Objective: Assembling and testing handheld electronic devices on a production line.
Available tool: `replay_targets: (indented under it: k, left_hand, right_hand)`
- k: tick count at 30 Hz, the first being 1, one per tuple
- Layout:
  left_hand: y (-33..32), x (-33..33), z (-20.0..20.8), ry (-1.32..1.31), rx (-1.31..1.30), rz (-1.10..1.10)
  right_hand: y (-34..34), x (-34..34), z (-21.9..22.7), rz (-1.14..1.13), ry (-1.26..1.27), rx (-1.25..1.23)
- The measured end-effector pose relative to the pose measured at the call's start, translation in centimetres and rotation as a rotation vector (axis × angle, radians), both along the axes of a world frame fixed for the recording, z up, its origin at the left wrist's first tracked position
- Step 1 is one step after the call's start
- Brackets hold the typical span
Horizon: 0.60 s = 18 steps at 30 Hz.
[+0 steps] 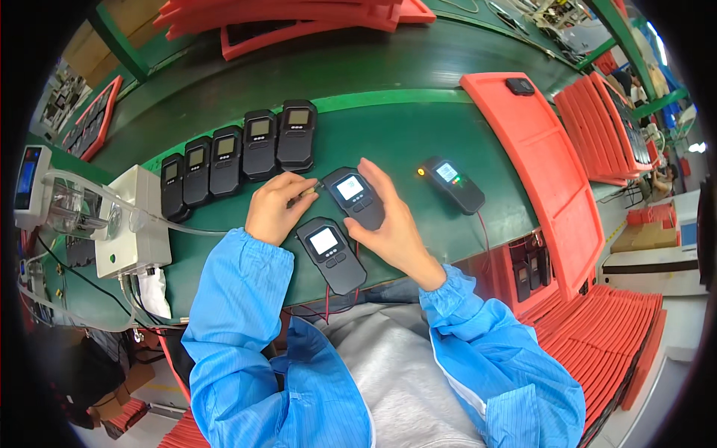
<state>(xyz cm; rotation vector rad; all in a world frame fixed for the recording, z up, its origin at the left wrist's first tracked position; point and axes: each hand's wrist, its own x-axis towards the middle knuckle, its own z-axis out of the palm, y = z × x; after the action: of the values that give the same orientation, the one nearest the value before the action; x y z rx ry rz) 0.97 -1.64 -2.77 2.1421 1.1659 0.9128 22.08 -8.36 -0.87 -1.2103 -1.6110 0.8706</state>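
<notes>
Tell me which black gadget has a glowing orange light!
The black gadget lying alone, right of the right hand; its orange light glows, while the others show none.

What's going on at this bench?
The person's right hand holds a black handheld meter with its screen lit. The left hand pinches a small pale piece, too small to identify, by the meter's upper-left corner. Two more lit meters, a nearer one and a right-hand one, lie nearby; five unlit meters sit lined up at left.
</notes>
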Motion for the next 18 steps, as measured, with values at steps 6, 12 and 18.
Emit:
replay_targets:
  k: [6,12,18]
  left_hand:
    - [-0.1,-0.4,0.6,0.045,0.000,0.025]
    - [0.0,-0.2,0.0,0.064,0.121,0.049]
    - [-0.4,-0.1,0.7,0.021,0.054,0.074]
  right_hand:
    - [0.5,-0.6,-0.3,-0.019,0.004,-0.017]
    - [1.1,-0.2,0.8,0.034,0.108,-0.084]
    - [1.2,0.1,0.7,0.114,-0.265,0.105]
